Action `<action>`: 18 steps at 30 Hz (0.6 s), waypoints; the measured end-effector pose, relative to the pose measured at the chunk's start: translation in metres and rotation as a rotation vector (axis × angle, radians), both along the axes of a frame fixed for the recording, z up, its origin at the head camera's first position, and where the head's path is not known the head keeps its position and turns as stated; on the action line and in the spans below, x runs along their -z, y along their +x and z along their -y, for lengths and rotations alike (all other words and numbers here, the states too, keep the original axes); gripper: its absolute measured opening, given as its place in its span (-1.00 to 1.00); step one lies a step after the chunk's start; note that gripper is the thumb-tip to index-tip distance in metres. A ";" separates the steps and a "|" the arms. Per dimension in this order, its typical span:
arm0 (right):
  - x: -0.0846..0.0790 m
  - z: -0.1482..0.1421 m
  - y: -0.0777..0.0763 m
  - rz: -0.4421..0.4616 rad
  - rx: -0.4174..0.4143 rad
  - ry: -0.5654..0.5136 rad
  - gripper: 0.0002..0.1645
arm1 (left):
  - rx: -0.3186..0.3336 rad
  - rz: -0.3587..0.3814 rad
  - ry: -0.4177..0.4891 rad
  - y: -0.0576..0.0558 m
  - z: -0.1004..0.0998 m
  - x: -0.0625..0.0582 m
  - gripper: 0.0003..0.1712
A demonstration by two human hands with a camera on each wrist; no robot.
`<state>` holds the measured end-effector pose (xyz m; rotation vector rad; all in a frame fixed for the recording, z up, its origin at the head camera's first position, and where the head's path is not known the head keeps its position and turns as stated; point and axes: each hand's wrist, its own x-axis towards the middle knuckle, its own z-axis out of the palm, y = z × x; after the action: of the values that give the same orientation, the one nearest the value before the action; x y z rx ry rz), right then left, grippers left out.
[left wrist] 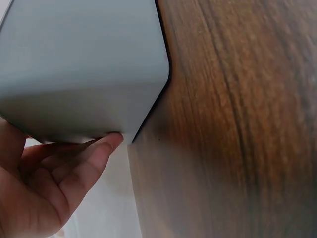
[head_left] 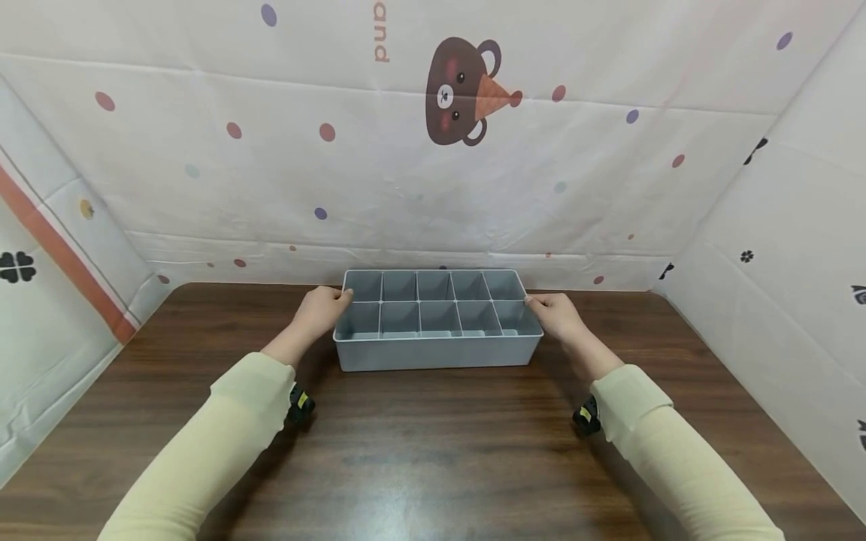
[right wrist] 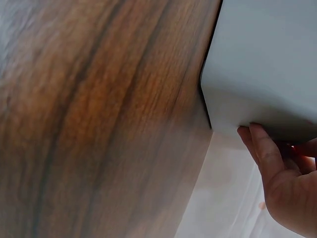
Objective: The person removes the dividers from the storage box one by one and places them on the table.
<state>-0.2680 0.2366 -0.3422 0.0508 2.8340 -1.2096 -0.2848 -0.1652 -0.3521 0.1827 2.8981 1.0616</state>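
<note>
A grey plastic organizer box (head_left: 436, 353) with two rows of small compartments stands on the brown wooden table (head_left: 433, 451), near its far edge. No items show inside the compartments. At the box's left end, my left hand (head_left: 319, 309) grips the rim, thumb on top and fingers against the outer end wall. My right hand (head_left: 556, 314) holds the opposite rim in the same way. In the left wrist view, the fingertips (left wrist: 116, 139) press the end wall low down, close to the table. The right wrist view shows fingers (right wrist: 267, 148) against the other end wall.
Behind the table hangs a white sheet (head_left: 379, 180) with coloured dots and a bear print (head_left: 456, 90). Similar white sheets close off the left side (head_left: 61, 315) and the right side (head_left: 778, 315). A small black device sits at each wrist.
</note>
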 end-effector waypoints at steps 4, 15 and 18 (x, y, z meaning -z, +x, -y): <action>0.001 0.000 -0.002 0.013 0.005 0.001 -0.44 | -0.008 -0.013 0.001 0.000 0.000 0.002 -0.39; -0.001 -0.002 -0.001 0.001 0.013 0.008 -0.45 | -0.042 -0.040 0.021 -0.001 -0.005 0.003 -0.37; -0.001 -0.003 0.000 0.004 0.015 0.007 -0.45 | -0.045 -0.050 0.014 -0.002 -0.007 0.003 -0.36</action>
<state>-0.2684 0.2396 -0.3410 0.0754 2.8397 -1.2010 -0.2865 -0.1578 -0.3552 0.1483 2.9534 1.1005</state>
